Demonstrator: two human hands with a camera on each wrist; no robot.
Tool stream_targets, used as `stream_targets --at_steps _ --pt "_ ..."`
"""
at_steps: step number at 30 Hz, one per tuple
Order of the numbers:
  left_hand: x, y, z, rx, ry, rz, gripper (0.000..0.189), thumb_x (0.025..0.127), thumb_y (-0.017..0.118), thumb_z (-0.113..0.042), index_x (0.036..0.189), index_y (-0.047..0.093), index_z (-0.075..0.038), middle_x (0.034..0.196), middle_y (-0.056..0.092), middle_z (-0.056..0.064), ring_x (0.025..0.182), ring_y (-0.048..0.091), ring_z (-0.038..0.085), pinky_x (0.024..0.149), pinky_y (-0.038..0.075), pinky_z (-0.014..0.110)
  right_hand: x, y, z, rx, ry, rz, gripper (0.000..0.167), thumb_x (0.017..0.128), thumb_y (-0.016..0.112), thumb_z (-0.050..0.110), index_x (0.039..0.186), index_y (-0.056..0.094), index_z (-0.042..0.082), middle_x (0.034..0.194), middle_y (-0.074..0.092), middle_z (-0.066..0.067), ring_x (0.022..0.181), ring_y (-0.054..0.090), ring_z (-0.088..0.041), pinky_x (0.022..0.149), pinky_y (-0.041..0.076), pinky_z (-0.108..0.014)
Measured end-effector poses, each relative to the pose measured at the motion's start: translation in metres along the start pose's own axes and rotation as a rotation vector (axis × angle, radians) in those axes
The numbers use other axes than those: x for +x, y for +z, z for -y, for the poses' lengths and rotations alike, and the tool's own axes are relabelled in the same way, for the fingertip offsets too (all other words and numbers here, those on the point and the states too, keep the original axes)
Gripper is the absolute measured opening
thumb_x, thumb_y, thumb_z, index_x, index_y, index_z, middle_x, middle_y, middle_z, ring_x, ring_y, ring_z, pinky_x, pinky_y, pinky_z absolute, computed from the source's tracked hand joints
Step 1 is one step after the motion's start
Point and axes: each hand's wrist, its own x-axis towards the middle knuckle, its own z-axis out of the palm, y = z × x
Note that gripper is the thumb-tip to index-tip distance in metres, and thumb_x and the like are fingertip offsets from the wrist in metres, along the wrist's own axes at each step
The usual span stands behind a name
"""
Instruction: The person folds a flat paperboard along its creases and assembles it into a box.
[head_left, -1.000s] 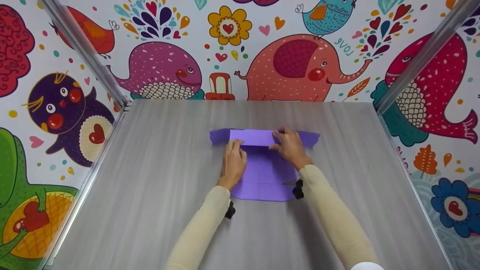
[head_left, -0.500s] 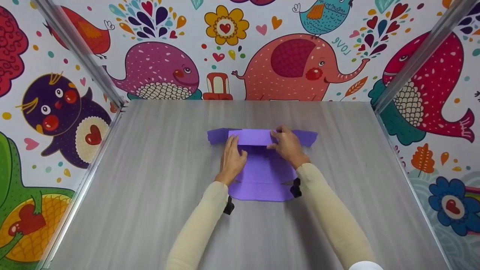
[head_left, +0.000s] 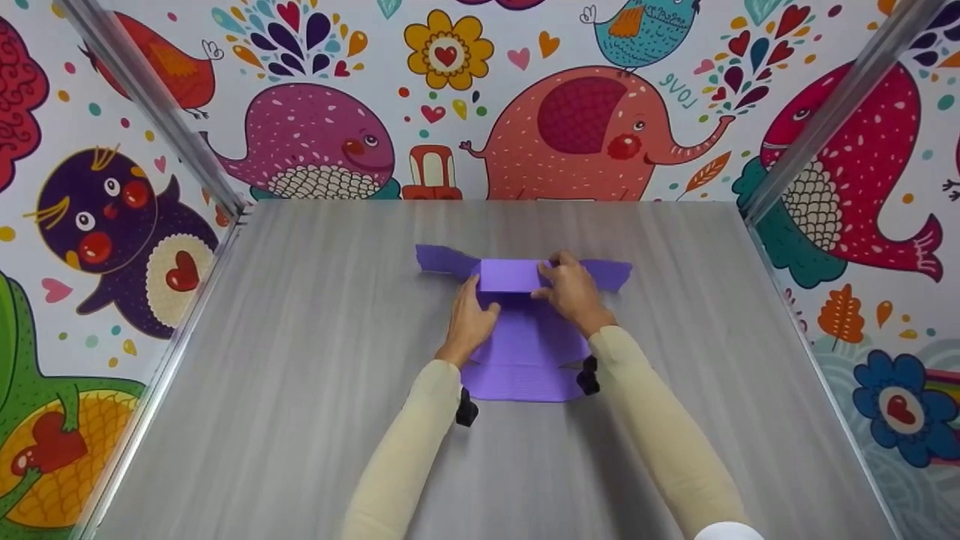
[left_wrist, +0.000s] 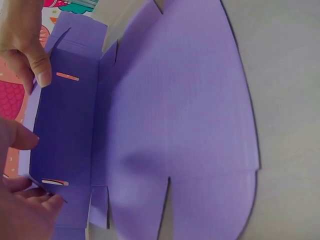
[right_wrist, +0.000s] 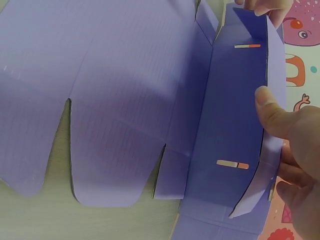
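A purple cardboard box [head_left: 529, 334], partly folded, lies on the table with its back wall raised. A narrow top strip [head_left: 506, 276] folds over that wall, and side flaps [head_left: 448, 260] stick out at both ends. My right hand [head_left: 576, 296] grips the strip's right part, thumb [right_wrist: 272, 112] in front and fingers behind. At the left end, my left hand [head_left: 470, 322] holds the strip; its curled fingers [left_wrist: 42, 200] touch a small end flap in the left wrist view. Two slots [right_wrist: 233, 164] pierce the raised wall. The bottom panel's cut tabs lie flat towards me.
The grey wood-grain table [head_left: 315, 360] spreads around the box. Metal rails [head_left: 169, 330] edge its sides, and posts rise at the back corners. A cartoon-printed wall [head_left: 450, 112] stands behind. Dark wrist cameras [head_left: 466, 411] hang under both sleeves.
My left hand has shifted slightly right and its fingers have bent the strip's left end, so the strip looks shorter. The left side flap has swung back. My right hand keeps its grip.
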Motion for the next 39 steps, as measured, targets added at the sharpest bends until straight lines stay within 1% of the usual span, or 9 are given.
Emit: stream_targets --at_steps 7,11,17,23,27,31,34,37,39 --pt "-0.001 -0.003 -0.002 -0.084 -0.041 0.004 0.065 0.091 0.059 -0.011 0.151 0.038 0.000 0.154 0.043 0.023 0.146 0.039 0.036 0.123 0.030 0.046 0.000 0.000 0.000 0.008 -0.021 -0.022 0.052 0.081 0.083 0.023 0.127 0.069 0.005 0.123 0.060 -0.023 0.112 0.062 -0.044 0.094 0.052 -0.056" --pt "-0.002 -0.004 -0.003 -0.138 -0.059 0.018 0.064 0.092 0.059 -0.010 0.152 0.038 0.001 0.154 0.044 0.023 0.145 0.041 0.036 0.122 0.033 0.045 -0.001 0.000 0.000 0.024 -0.017 -0.009 0.051 0.082 0.081 0.022 0.128 0.068 0.004 0.124 0.060 -0.023 0.113 0.062 -0.043 0.095 0.052 -0.055" --pt "-0.003 -0.002 -0.003 -0.137 -0.069 0.024 0.069 0.091 0.060 -0.010 0.155 0.034 -0.002 0.155 0.042 0.023 0.145 0.041 0.036 0.121 0.033 0.046 -0.001 -0.002 0.003 0.050 0.038 0.064 0.051 0.089 0.076 0.024 0.134 0.063 0.003 0.132 0.057 -0.022 0.119 0.061 -0.041 0.099 0.052 -0.053" --pt "-0.002 -0.003 -0.003 -0.195 -0.067 0.042 0.067 0.094 0.057 -0.009 0.155 0.032 -0.002 0.158 0.038 0.022 0.147 0.038 0.035 0.123 0.032 0.044 0.001 -0.003 0.005 0.069 0.060 0.046 0.044 0.090 0.075 0.022 0.127 0.067 0.000 0.131 0.058 -0.020 0.115 0.062 -0.040 0.096 0.053 -0.052" --pt "-0.002 -0.005 0.001 -0.217 -0.080 0.051 0.066 0.094 0.057 -0.009 0.155 0.033 -0.003 0.158 0.038 0.022 0.146 0.040 0.036 0.122 0.033 0.043 0.001 -0.003 0.006 0.095 0.077 0.070 0.043 0.091 0.073 0.022 0.126 0.067 -0.001 0.132 0.057 -0.019 0.114 0.062 -0.039 0.096 0.053 -0.051" --pt "-0.002 -0.010 0.005 -0.202 -0.081 0.026 0.065 0.093 0.057 -0.010 0.154 0.036 -0.001 0.154 0.043 0.024 0.144 0.043 0.036 0.121 0.035 0.043 0.001 -0.003 0.006 0.064 0.052 0.082 0.048 0.089 0.076 0.024 0.129 0.067 0.001 0.131 0.057 -0.020 0.115 0.061 -0.039 0.097 0.053 -0.052" --pt "-0.001 -0.015 0.010 -0.190 -0.097 -0.015 0.064 0.092 0.057 -0.010 0.152 0.039 0.001 0.151 0.046 0.025 0.142 0.045 0.036 0.120 0.036 0.042 0.001 -0.002 0.005 0.019 0.008 0.052 0.049 0.085 0.079 0.024 0.128 0.068 0.002 0.126 0.059 -0.021 0.113 0.062 -0.043 0.094 0.053 -0.055" --pt "0.000 -0.020 0.017 -0.179 -0.136 -0.046 0.062 0.092 0.057 -0.012 0.151 0.040 0.001 0.151 0.047 0.024 0.143 0.044 0.036 0.121 0.035 0.041 0.001 -0.002 0.003 -0.008 -0.015 0.036 0.052 0.083 0.081 0.023 0.128 0.068 0.004 0.124 0.059 -0.023 0.112 0.061 -0.045 0.092 0.052 -0.057" --pt "0.002 -0.023 0.023 -0.186 -0.170 -0.048 0.062 0.093 0.057 -0.012 0.151 0.040 0.002 0.153 0.045 0.024 0.144 0.042 0.036 0.122 0.033 0.042 0.001 -0.002 0.002 -0.001 -0.012 0.041 0.052 0.083 0.081 0.023 0.129 0.067 0.003 0.125 0.059 -0.023 0.113 0.061 -0.045 0.093 0.052 -0.057"
